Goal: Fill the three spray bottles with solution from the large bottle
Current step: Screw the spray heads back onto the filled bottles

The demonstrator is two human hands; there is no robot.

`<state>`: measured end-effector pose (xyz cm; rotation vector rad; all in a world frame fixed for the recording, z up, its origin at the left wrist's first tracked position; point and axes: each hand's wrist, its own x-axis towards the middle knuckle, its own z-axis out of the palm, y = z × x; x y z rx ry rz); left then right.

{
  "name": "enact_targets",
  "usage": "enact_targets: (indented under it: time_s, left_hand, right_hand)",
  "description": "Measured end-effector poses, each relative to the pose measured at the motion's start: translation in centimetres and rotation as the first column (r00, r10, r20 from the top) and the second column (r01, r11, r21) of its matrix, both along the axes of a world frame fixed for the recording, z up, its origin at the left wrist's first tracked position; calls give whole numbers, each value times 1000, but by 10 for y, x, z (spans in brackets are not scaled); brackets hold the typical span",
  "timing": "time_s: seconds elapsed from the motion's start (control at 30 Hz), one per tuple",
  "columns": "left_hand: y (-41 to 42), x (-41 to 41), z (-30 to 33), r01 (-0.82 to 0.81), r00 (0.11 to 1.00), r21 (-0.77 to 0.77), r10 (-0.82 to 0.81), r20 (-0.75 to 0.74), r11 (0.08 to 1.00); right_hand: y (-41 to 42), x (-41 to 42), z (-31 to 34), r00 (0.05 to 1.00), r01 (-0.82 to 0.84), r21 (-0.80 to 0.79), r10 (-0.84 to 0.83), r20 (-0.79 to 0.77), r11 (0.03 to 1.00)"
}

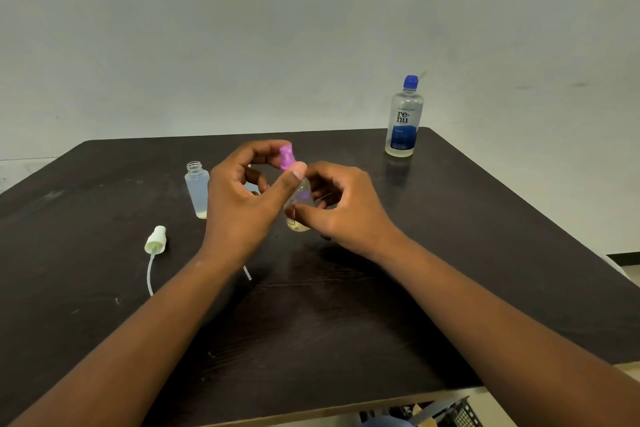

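A: What do the person's hands hold?

B: The left hand (242, 194) pinches the pink spray cap (287, 157) between thumb and forefinger, at the top of a small clear spray bottle (300, 204). The right hand (341, 208) curls its fingers and thumb round that bottle's body, holding it upright just above the dark table (346, 305). A little yellowish liquid sits at its bottom.

A: Where is the large bottle?

B: The large bottle (404, 118) stands upright near the table's far right corner, well apart from both hands, its blue cap (410, 81) on. Its label reads "re-nu" in dark letters over a blue band; the smaller print is too blurred to read. It looks nearly empty, with a little liquid at its base.

A: And the other spray bottles?

B: An open clear bottle (197, 189) stands uncapped just left of the left hand, with a shallow layer of liquid. Its white spray head (156, 239) lies on the table nearer the person, dip tube (150, 274) trailing toward the near edge. A third bottle cannot be made out behind the hands.
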<state>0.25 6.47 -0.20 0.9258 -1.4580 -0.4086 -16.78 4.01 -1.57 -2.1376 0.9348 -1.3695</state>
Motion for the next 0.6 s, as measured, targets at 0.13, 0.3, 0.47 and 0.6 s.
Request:
enact_targets:
  time_s: [0.13, 0.3, 0.47, 0.6]
  left_hand:
    - [-1, 1, -1, 32, 999, 3, -32, -11, 999]
    - [1, 0, 0, 47, 999, 7, -47, -8, 999]
    - [0, 1, -1, -9, 1000, 3, 9, 14, 1000]
    - [1, 1, -2, 23, 997, -6, -23, 69, 1000]
  right_hand:
    - [0, 0, 0, 1000, 1, 13, -1, 6, 1000]
    - [1, 0, 1, 1000, -2, 13, 2, 7, 1000]
    - [1, 0, 1, 1000, 0, 16, 0, 4, 1000]
    - [3, 2, 1, 1000, -10, 4, 10, -9, 1000]
